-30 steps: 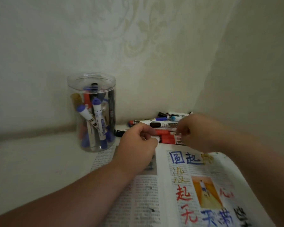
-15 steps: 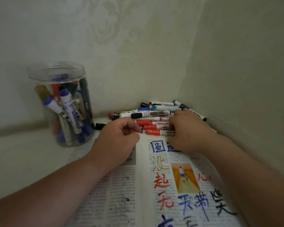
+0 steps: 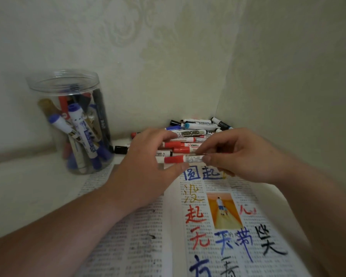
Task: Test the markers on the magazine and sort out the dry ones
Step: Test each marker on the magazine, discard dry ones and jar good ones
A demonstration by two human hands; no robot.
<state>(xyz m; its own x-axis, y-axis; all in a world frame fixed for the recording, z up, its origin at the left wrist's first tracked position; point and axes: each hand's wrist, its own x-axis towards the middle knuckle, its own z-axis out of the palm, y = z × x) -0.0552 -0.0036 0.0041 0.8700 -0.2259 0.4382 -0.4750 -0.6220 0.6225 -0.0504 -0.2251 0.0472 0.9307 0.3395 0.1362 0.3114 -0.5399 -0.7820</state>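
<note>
Both hands meet over the far edge of the open magazine (image 3: pixel 208 226) and share one red marker (image 3: pixel 180 159), held level and crosswise just above the page. The left hand (image 3: pixel 148 166) has its fingers curled over the red cap with the thumb tucked beneath it. The right hand (image 3: pixel 244 154) pinches the white barrel between thumb and fingertips, its other fingers loosely bent. The cap sits on the marker. At twelve o'clock from the hands, packed into the corner of the walls, lies a pile of markers (image 3: pixel 192 132) with red, blue and black caps, partly hidden behind the fingers. At ten o'clock from the hands a clear jar (image 3: pixel 74 124) stands upright on the pale worktop (image 3: pixel 28 186), just beside the magazine's far left corner, with blue, red and black markers leaning inside it. The right-hand page, at six o'clock from the hands, carries large handwritten characters in blue, red, yellow and black ink around a small orange picture.
</note>
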